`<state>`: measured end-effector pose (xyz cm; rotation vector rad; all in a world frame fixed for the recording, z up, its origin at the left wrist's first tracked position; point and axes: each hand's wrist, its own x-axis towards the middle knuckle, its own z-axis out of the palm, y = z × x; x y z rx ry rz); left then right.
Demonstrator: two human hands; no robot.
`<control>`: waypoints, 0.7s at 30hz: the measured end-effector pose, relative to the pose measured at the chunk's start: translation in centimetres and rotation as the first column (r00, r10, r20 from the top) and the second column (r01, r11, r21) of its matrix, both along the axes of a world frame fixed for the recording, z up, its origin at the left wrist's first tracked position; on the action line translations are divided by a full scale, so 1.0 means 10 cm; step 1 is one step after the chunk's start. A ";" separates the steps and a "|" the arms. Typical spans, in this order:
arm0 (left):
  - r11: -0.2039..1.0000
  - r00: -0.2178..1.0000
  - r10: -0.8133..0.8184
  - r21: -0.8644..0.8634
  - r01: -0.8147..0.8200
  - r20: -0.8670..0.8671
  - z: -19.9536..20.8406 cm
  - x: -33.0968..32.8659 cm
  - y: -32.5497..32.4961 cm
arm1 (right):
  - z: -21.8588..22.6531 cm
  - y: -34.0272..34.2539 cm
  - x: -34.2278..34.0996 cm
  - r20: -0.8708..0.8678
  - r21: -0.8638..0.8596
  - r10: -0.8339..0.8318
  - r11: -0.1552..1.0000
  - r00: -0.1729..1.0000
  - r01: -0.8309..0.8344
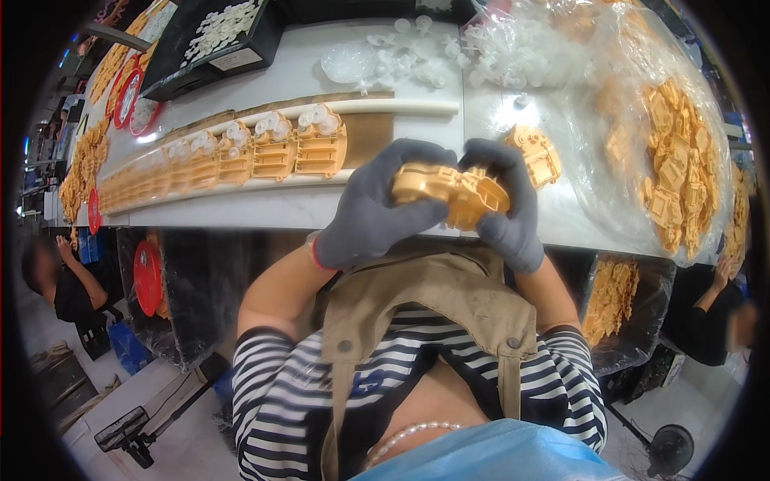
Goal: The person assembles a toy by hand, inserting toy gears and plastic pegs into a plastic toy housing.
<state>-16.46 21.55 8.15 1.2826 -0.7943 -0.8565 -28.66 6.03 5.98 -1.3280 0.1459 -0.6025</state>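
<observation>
My left hand (367, 210) and my right hand (520, 218), both in grey gloves, grip a yellow-orange moulded plastic part (475, 198) from its two sides. It is held over the table's near edge, and the fingers cover some of it. Just beyond my right hand lies a similar orange part (536, 157), flat on the white table. To the left of my hands, a row of orange plastic housings (321, 154) stands between two white rails (405, 107). Those nearest me carry small whitish translucent pieces (274, 126) at their far ends.
A black bin (172, 76) of small white pieces stands at the back left. Translucent plastic parts (405, 52) lie at the back. To the right sits a clear bag (589, 172) beside heaped orange parts (682, 160). Co-workers are at both sides.
</observation>
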 end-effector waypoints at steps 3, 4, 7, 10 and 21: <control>0.992 0.996 -0.087 0.088 0.088 -0.013 0.07 0.05 -0.02 | -0.01 -0.10 -0.04 -0.077 -0.291 0.055 0.954 0.996 -0.075; 0.992 0.996 -0.087 0.092 0.088 -0.016 0.08 0.03 -0.02 | 0.00 -0.12 -0.06 -0.061 -0.391 0.038 0.918 0.997 -0.059; 0.997 0.998 -0.067 0.050 0.067 0.005 0.11 -0.06 -0.02 | 0.03 -0.14 -0.07 0.001 -0.558 -0.017 0.830 1.000 0.015; 1.000 0.997 0.010 0.006 -0.009 -0.075 0.06 -0.13 -0.03 | 0.05 -0.13 -0.06 0.048 -0.665 -0.071 0.742 0.996 0.085; 0.981 0.978 0.024 -0.182 -0.063 -0.205 -0.12 -0.15 -0.25 | -0.06 -0.19 -0.04 0.035 -0.571 -0.141 0.810 0.989 0.135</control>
